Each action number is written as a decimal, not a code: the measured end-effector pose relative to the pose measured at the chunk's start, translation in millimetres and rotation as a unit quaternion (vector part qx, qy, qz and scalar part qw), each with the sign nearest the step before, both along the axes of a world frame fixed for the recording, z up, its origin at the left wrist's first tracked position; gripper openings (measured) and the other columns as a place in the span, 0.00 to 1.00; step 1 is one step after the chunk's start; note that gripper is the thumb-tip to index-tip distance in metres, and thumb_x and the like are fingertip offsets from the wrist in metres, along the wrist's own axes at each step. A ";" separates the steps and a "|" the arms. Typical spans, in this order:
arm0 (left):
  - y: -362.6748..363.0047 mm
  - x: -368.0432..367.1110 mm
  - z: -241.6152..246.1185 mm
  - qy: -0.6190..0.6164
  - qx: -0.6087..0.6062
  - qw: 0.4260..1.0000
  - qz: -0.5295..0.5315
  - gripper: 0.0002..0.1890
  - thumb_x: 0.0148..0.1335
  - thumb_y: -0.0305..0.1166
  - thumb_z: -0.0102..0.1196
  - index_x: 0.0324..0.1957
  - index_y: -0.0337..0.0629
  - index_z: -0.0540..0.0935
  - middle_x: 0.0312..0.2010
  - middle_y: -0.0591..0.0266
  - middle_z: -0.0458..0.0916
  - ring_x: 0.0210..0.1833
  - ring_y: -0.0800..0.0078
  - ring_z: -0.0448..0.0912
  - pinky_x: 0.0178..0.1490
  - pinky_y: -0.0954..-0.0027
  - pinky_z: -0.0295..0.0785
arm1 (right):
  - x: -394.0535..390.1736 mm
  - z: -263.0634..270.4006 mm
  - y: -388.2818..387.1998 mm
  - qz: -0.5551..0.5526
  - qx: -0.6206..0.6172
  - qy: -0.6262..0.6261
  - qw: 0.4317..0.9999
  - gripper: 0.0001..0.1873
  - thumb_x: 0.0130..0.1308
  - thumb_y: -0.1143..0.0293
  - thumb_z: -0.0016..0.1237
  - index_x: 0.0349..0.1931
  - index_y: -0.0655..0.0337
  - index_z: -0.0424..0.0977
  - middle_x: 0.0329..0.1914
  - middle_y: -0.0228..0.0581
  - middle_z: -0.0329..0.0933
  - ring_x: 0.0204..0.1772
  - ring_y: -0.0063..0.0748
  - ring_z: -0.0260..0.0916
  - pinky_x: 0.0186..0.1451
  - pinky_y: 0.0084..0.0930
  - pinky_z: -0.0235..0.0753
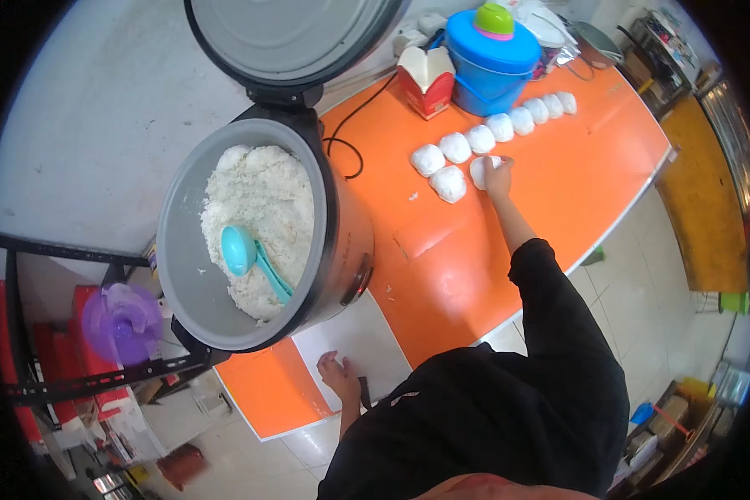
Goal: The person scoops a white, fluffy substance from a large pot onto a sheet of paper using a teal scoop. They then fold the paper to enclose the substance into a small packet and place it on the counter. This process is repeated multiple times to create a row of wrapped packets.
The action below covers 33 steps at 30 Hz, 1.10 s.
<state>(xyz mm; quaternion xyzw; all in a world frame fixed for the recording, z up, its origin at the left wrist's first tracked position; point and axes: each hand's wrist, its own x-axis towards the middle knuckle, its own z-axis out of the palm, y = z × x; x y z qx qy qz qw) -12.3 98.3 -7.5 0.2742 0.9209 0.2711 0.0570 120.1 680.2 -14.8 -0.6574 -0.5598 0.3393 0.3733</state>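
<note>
My right hand [499, 178] reaches out over the orange tabletop [462, 250], its fingers around a white paper-wrapped bundle [479, 172] that sits at the table surface. Just left of it is another wrapped bundle [448, 184]. Behind these, several more bundles [455, 148] form a slanting row. My left hand [337, 374] hovers near a white sheet [356, 344] at the table's near edge, fingers loosely bent and nothing in them. A large rice cooker [356, 250] stands open to the left, holding cooked white rice [262, 187] with a turquoise scoop [239, 250] lying on it.
The cooker's raised lid [300, 37] leans back toward the wall. A red paper box [426, 84] and a blue lidded bucket [490, 69] stand behind the row. A black cord [353, 150] curls beside the cooker. A purple fan [122, 325] is at lower left.
</note>
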 end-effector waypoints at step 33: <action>-59.3 -120.0 10.3 -0.173 0.381 0.908 -0.027 0.10 0.59 0.17 0.54 0.43 0.38 0.79 0.52 0.50 0.73 0.56 0.54 0.73 0.59 0.60 0.70 | -305.6 230.8 -283.6 0.652 -0.107 -0.417 0.624 0.20 0.64 0.58 0.56 0.28 0.71 0.81 0.27 0.49 0.78 0.35 0.42 0.77 0.41 0.40 0.72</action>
